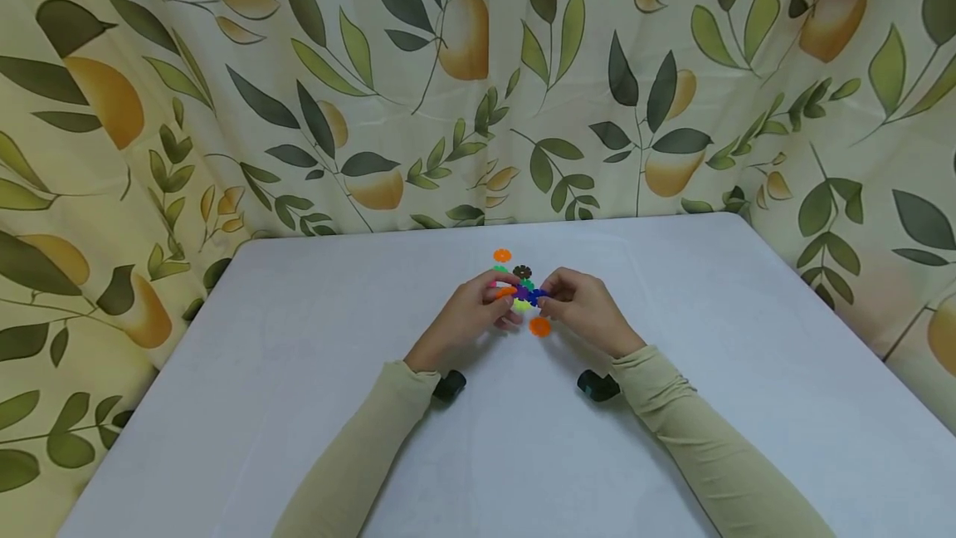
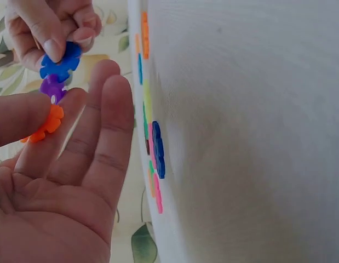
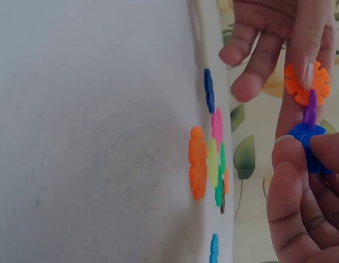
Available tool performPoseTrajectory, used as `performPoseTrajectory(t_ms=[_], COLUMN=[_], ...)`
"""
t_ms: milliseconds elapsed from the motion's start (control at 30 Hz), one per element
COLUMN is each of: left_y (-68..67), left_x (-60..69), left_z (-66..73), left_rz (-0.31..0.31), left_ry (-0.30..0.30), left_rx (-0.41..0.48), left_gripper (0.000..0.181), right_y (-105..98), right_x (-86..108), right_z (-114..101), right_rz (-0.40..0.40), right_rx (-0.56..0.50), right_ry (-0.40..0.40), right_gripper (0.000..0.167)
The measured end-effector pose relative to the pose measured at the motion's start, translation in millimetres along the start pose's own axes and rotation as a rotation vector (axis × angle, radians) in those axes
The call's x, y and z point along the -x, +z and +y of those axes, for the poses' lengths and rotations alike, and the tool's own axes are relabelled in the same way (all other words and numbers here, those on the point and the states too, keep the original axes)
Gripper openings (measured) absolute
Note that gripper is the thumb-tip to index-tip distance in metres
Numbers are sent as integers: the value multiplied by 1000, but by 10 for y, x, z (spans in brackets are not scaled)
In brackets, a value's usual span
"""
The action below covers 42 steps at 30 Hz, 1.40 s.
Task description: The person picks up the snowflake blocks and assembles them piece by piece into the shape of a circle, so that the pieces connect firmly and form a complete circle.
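Three notched plastic discs are joined in a chain between my hands, above the table. My left hand point(image 1: 472, 311) pinches the orange disc point(image 3: 308, 83) at one end between thumb and forefinger, its other fingers extended. The purple disc point(image 2: 52, 87) sits in the middle, slotted edgewise between its neighbours. At the other end, my right hand point(image 1: 586, 308) pinches the blue disc point(image 2: 62, 63) with thumb and finger. In the head view the hands partly cover the chain.
Several loose notched discs lie on the white table point(image 1: 336, 314) around and beyond the hands, including an orange disc point(image 1: 540, 327) in front, another orange disc point(image 1: 502, 256) farther back and a brown disc point(image 1: 522, 271). A leaf-patterned curtain point(image 1: 463, 106) hangs behind the table.
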<state>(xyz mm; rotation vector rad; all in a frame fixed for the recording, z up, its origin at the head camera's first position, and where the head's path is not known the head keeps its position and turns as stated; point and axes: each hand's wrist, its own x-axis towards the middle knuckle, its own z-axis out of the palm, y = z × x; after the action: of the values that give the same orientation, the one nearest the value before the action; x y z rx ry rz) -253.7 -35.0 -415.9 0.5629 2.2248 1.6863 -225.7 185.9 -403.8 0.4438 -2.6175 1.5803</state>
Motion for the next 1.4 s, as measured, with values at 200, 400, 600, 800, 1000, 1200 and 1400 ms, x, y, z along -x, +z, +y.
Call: performPoseTrajectory(t_ms=[200, 400, 600, 800, 1000, 1200, 1400], left_y=[-3, 16, 44, 28, 26, 25, 25], left_x=[3, 17, 0, -22, -32, -13, -7], left_z=[-4, 3, 5, -37, -30, -10, -11], left_rz=[-9, 37, 117, 151, 134, 107, 88], left_ry=[-9, 1, -34, -45, -92, -109, -111], left_rx=[15, 42, 23, 81, 84, 116, 160], left_gripper=[33, 32, 27, 19, 12, 17, 14], right_y=[7, 16, 23, 29, 31, 32, 47], right_x=[6, 3, 5, -4, -16, 2, 5], right_z=[-15, 3, 14, 37, 42, 23, 21], right_rz=[47, 52, 43, 38, 22, 7, -6], right_rx=[-18, -3, 25, 35, 18, 3, 0], right_ry=[-31, -37, -52, -77, -63, -74, -87], right_gripper=[8, 7, 8, 8, 8, 8, 8])
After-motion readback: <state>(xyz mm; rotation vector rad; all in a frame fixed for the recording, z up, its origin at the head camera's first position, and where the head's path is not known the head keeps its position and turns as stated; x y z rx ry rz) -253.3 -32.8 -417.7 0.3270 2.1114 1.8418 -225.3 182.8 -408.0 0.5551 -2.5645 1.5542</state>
